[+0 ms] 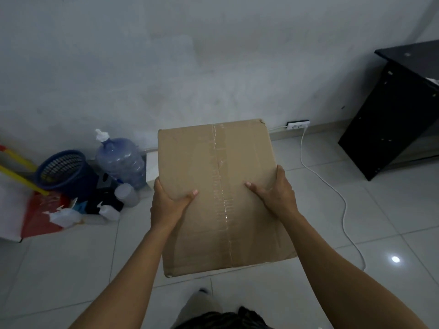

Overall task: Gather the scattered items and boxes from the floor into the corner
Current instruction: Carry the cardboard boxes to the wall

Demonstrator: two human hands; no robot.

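Our left hand (166,205) and right hand (278,193) grip the taped cardboard box (221,198) by its sides, thumbs on top, near the floor's (71,269) far edge. Left of it stand a water jug (121,160), blue basket (64,172) and small bottles (127,194).

Your left hand (168,205) and right hand (278,191) are bare. So are your left forearm (133,269) and right forearm (332,257), uncovered from the wrists down to the frame's edge at 7 and 5 o'clock. The 2 thumbnails that show are short and plain. At 6 o'clock you wear a light khaki trouser leg (199,309), loose and softly creased, ending in the dark toe of a shoe (203,290). Toward 3 o'clock from it, at the very bottom edge, sits a dark garment (228,320) with faint lighter streaks. Its kind cannot be told.
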